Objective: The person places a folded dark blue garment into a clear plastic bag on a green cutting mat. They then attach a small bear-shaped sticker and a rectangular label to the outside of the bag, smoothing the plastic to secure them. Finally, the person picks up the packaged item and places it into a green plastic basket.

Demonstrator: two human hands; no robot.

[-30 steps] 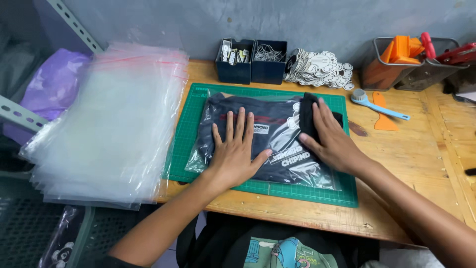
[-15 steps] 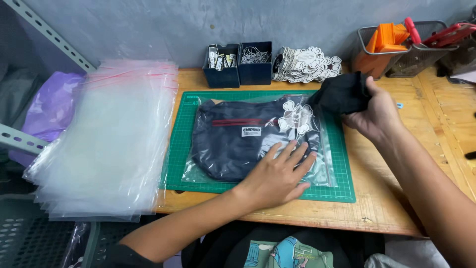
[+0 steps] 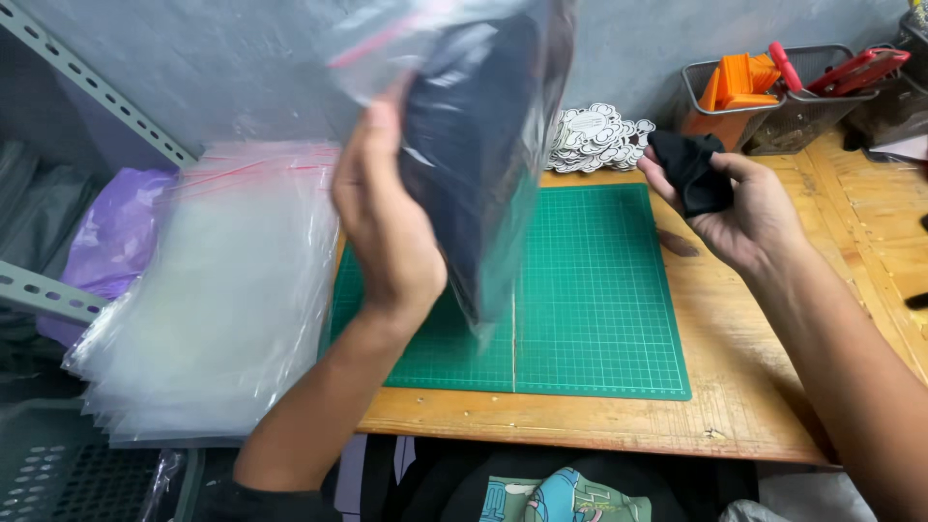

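My left hand point(image 3: 387, 227) grips a clear zip bag with a dark folded garment point(image 3: 474, 145) inside, held upright above the green cutting mat point(image 3: 590, 300). The bag hangs clear of the mat, its lower corner near the mat's middle. My right hand point(image 3: 744, 208) is over the right edge of the mat, palm up, closed around a small black piece of cloth point(image 3: 691, 169). The bag hides the back of the table behind it.
A thick stack of clear zip bags point(image 3: 222, 290) lies left of the mat. White cut-out stickers point(image 3: 594, 135) are piled at the back. A wire basket with orange tools point(image 3: 764, 92) stands at the back right. The wooden table point(image 3: 773, 406) extends right.
My left hand has lifted the bagged garment off the mat and turned it upright. My right hand, holding the black cloth, stays at the right and has turned palm up.
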